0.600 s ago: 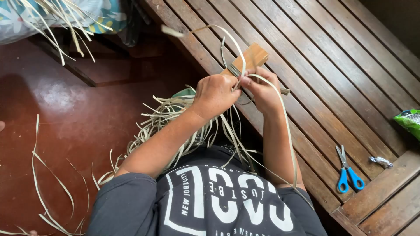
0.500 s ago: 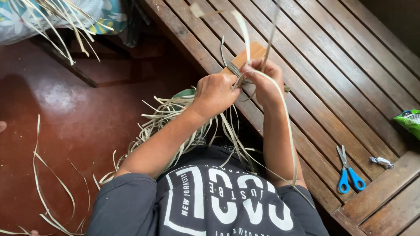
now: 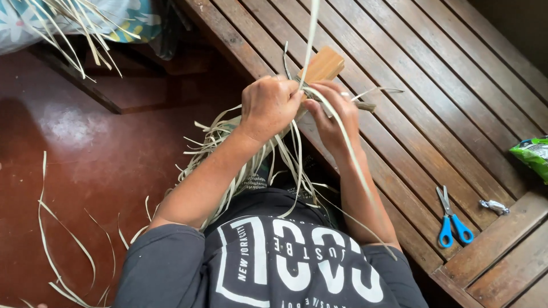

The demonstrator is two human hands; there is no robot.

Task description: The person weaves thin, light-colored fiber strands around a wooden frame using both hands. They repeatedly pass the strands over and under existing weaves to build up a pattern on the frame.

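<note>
The left hand (image 3: 268,108) was curled shut around a bundle of pale, flat, dried leaf strips (image 3: 251,159), its knuckles turned up toward the camera, apparently to keep the loose strands gathered in one place. The right hand (image 3: 334,114) was closed too, its fingers pinching a single long pale strip (image 3: 311,34) that ran straight up and out of the top of the view, seemingly held taut so it could be drawn apart from the rest. Both hands met just above a small light-brown wooden block (image 3: 324,64), which lay on the dark brown slatted wooden bench (image 3: 411,102) right behind the fingers; whether either hand touched it could not be told.

Both forearms reached forward from the body, elbows bent and held in close, the left arm angled from lower left, the right more nearly upright in the view. The free ends of the bundle hung down between the arms and fanned out over the lap.

Further right on the bench lay blue-handled scissors (image 3: 452,219), with a small silvery wrapped item (image 3: 494,206) near them and a green plastic packet (image 3: 534,157) at the edge. More loose strips (image 3: 54,251) lay scattered on the glossy red floor (image 3: 97,165).
</note>
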